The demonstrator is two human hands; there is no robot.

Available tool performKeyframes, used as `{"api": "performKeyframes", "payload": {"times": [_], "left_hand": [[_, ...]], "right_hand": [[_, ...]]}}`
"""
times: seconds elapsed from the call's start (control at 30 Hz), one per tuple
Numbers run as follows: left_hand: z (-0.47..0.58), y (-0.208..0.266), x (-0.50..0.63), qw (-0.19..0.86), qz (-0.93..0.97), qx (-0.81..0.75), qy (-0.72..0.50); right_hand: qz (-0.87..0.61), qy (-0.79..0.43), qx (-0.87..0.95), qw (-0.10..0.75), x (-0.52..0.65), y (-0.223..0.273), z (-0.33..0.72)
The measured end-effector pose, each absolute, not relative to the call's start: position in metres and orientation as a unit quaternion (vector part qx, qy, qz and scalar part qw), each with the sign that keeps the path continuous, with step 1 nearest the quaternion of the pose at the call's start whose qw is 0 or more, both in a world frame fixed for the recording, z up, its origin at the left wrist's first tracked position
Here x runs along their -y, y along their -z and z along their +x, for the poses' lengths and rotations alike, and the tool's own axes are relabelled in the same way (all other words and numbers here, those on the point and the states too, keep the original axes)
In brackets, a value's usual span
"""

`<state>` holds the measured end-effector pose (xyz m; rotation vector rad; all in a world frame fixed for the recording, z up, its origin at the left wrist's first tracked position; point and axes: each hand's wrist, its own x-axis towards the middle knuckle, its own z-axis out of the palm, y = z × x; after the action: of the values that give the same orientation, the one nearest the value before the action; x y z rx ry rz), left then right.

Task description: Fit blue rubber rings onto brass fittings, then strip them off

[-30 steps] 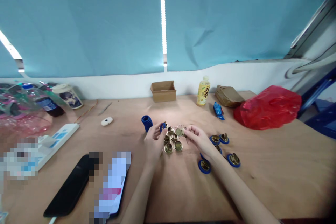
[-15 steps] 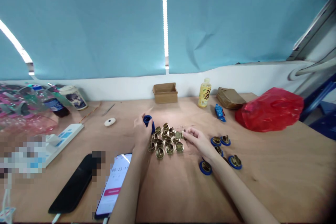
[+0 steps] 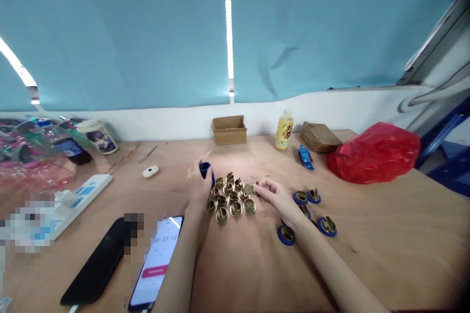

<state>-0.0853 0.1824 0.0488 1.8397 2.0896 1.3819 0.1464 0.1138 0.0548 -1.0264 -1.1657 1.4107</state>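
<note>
My left hand [image 3: 197, 187] wraps its fingers and thumb round a dark blue ring-shaped piece [image 3: 206, 168], hollow at the top; I cannot tell whether it is one piece or a stack. Beside it lie several round brass-coloured clips [image 3: 222, 201], each with a raised tongue, grouped on the table. At the right edge of that group, my right hand [image 3: 276, 199] pinches a brass-coloured clip [image 3: 249, 189] with a thin wire near it. Under and beside my right forearm are several brass-coloured clips in blue rings [image 3: 327, 225], some partly hidden.
The wooden table also bears a small cardboard box [image 3: 229, 136], a yellow drink bottle [image 3: 284, 130], a blue wrapper [image 3: 305, 157] and a red plastic bag [image 3: 374, 154]. Left are a lit phone [image 3: 157, 259], a dark phone [image 3: 101, 259], a power strip [image 3: 86, 200] and several bottles [image 3: 69, 149].
The whole view has shifted slightly to the left. Both hands keep their hold and barely move; the phone's timer has advanced a second.
</note>
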Motion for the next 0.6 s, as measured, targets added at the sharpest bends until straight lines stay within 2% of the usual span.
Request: {"api": "performKeyframes", "payload": {"times": [0.6], "left_hand": [[-0.0874,-0.0488,-0.1807,0.045,0.566,-0.681,-0.462]], "right_hand": [[-0.426,-0.582,0.483,0.497,-0.1142,-0.0548,0.1471]]}}
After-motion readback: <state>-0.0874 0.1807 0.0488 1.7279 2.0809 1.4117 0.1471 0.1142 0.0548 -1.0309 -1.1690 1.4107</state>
